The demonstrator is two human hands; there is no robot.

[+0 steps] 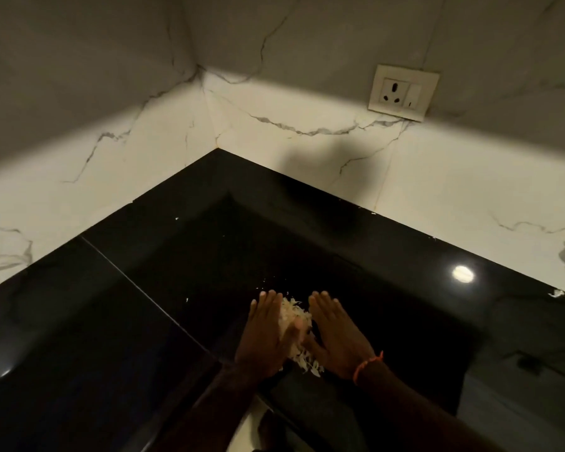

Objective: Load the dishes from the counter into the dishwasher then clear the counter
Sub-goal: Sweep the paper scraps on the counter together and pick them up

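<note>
A small heap of pale shredded food scraps (299,334) lies on the glossy black counter (144,321), near its front edge. My left hand (263,334) lies flat against the heap's left side with straight fingers. My right hand (336,334), with an orange thread on its wrist, lies flat against the heap's right side. The scraps sit between the two palms. No dishes or dishwasher are in view.
White marble-patterned walls meet in a corner behind the counter. A wall socket (403,92) sits on the right wall. Tiny white crumbs (556,292) dot the counter's right edge and a speck (187,300) lies left of my hands.
</note>
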